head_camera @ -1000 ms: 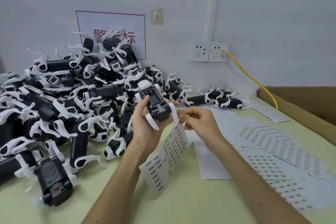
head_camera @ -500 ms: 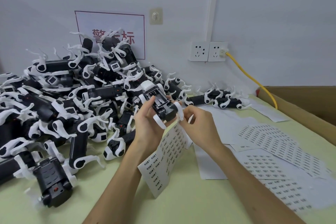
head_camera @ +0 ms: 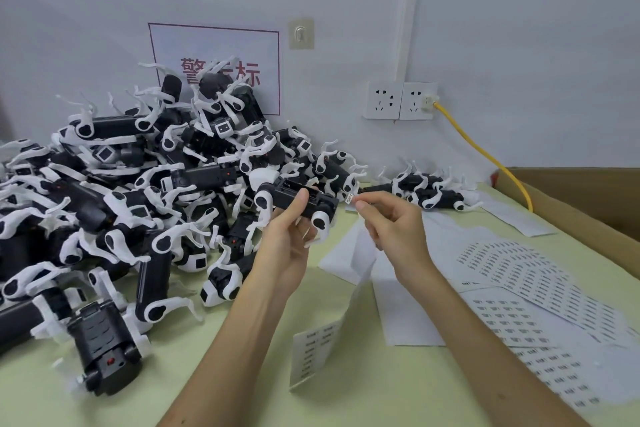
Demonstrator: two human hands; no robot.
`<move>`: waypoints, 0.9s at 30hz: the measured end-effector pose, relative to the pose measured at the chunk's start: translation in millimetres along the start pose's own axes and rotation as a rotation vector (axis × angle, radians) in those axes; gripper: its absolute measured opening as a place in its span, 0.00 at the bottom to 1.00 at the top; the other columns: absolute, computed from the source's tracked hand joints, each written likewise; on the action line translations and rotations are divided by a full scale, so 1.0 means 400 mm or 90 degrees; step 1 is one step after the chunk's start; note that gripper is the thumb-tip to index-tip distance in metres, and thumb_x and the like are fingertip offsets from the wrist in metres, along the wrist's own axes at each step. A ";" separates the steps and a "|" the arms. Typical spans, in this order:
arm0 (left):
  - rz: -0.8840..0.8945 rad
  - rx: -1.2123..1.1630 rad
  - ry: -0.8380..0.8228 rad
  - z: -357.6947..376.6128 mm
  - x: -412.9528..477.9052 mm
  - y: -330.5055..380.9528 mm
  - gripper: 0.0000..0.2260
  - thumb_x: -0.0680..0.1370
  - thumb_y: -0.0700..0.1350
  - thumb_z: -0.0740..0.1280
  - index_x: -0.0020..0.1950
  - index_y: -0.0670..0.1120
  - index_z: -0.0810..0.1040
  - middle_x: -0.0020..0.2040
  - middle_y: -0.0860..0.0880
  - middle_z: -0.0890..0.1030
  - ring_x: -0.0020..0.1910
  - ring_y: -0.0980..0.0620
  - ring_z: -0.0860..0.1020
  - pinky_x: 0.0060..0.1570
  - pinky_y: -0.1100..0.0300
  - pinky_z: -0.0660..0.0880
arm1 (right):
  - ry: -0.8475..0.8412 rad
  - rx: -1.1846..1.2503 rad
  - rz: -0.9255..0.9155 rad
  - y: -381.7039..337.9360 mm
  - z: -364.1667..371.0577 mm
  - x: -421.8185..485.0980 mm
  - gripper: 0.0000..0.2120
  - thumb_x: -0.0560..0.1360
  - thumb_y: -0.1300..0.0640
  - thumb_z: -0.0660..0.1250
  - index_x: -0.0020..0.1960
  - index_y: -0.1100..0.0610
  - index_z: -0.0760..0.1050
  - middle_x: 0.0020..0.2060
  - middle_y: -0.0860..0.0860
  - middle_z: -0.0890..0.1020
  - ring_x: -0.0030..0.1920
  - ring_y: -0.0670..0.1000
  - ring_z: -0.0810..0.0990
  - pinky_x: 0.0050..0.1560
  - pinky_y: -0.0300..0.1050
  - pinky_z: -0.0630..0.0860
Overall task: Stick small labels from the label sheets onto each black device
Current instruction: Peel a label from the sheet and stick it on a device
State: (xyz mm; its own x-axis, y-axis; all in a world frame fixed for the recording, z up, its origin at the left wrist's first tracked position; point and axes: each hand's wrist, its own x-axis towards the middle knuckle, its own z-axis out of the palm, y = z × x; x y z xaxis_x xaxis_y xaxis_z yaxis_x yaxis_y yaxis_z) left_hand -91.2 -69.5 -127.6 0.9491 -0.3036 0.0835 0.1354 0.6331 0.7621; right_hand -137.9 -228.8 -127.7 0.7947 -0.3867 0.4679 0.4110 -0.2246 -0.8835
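Grips a black device (head_camera: 298, 201) in the left hand (head_camera: 287, 246) above the table (head_camera: 346, 392), long axis running left to right. Pinches a small label (head_camera: 349, 198) between thumb and forefinger of the right hand (head_camera: 391, 229), just beside the device's right end. Probably calls for only a short leftward press.

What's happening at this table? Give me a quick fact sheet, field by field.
Left hand: grips a black device above the table
Right hand: pinches a small label at the device's end; contact unclear
Label sheets: lying flat on the right
Device pile: heaped on the left
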 end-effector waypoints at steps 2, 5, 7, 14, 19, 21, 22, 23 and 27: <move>-0.002 0.007 -0.002 0.000 0.003 -0.004 0.24 0.71 0.51 0.75 0.62 0.45 0.71 0.57 0.42 0.69 0.50 0.47 0.68 0.35 0.60 0.60 | -0.027 0.049 0.033 -0.004 0.003 -0.003 0.10 0.79 0.64 0.69 0.47 0.52 0.86 0.27 0.53 0.77 0.25 0.51 0.71 0.27 0.40 0.70; -0.003 -0.002 -0.012 -0.006 0.008 -0.006 0.17 0.76 0.53 0.72 0.58 0.45 0.76 0.47 0.45 0.76 0.38 0.52 0.74 0.40 0.60 0.66 | -0.055 0.093 0.068 -0.010 0.012 -0.010 0.10 0.79 0.66 0.66 0.53 0.57 0.85 0.33 0.56 0.81 0.30 0.56 0.81 0.36 0.46 0.81; -0.011 -0.065 -0.018 -0.008 0.009 -0.003 0.13 0.80 0.53 0.68 0.55 0.44 0.79 0.47 0.47 0.81 0.39 0.52 0.80 0.51 0.56 0.73 | -0.079 0.113 0.082 -0.013 0.017 -0.016 0.11 0.80 0.66 0.64 0.57 0.58 0.83 0.38 0.56 0.84 0.41 0.57 0.87 0.45 0.47 0.84; 0.034 -0.139 0.019 -0.026 0.023 0.018 0.10 0.84 0.48 0.64 0.56 0.42 0.80 0.51 0.45 0.81 0.54 0.43 0.86 0.57 0.52 0.79 | -0.106 0.034 0.061 -0.005 0.033 -0.023 0.13 0.81 0.62 0.65 0.64 0.51 0.78 0.47 0.54 0.86 0.46 0.53 0.88 0.51 0.47 0.81; 0.045 -0.166 0.012 -0.048 0.029 0.034 0.07 0.83 0.47 0.65 0.53 0.45 0.81 0.53 0.46 0.83 0.58 0.40 0.84 0.65 0.47 0.75 | -0.231 -0.189 0.147 0.042 0.046 -0.033 0.28 0.82 0.52 0.65 0.78 0.42 0.56 0.58 0.45 0.79 0.41 0.52 0.88 0.55 0.54 0.83; 0.035 -0.162 0.001 -0.050 0.029 0.031 0.07 0.83 0.47 0.65 0.52 0.46 0.80 0.57 0.45 0.81 0.61 0.39 0.83 0.70 0.45 0.72 | -0.274 -0.316 0.132 0.050 0.046 -0.038 0.30 0.82 0.48 0.64 0.79 0.42 0.54 0.57 0.40 0.78 0.42 0.48 0.87 0.58 0.49 0.80; 0.033 -0.156 -0.002 -0.048 0.029 0.030 0.07 0.83 0.48 0.65 0.52 0.46 0.80 0.58 0.45 0.80 0.61 0.39 0.83 0.70 0.45 0.72 | -0.263 -0.347 0.122 0.051 0.044 -0.035 0.29 0.82 0.47 0.63 0.79 0.43 0.55 0.58 0.40 0.78 0.45 0.47 0.86 0.59 0.48 0.79; 0.034 -0.148 -0.004 -0.045 0.029 0.027 0.07 0.83 0.48 0.65 0.52 0.46 0.80 0.56 0.46 0.81 0.61 0.39 0.83 0.70 0.45 0.72 | -0.235 -0.372 0.108 0.052 0.039 -0.032 0.28 0.82 0.47 0.64 0.78 0.44 0.57 0.59 0.42 0.79 0.49 0.48 0.85 0.59 0.48 0.77; 0.025 -0.158 -0.016 -0.024 0.024 0.011 0.06 0.82 0.43 0.66 0.52 0.44 0.82 0.50 0.48 0.84 0.59 0.41 0.84 0.65 0.47 0.74 | -0.071 -0.313 0.015 0.039 0.023 -0.017 0.16 0.79 0.57 0.67 0.66 0.46 0.76 0.45 0.44 0.83 0.41 0.45 0.82 0.47 0.44 0.77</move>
State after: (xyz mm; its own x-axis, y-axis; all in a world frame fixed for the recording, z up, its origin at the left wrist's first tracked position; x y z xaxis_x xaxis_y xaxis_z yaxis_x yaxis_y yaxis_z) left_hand -78.5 -62.9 -129.8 0.9481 -0.2906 0.1288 0.1667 0.7997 0.5768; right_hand -132.6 -221.3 -145.0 0.8553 -0.3043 0.4193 0.1548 -0.6223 -0.7674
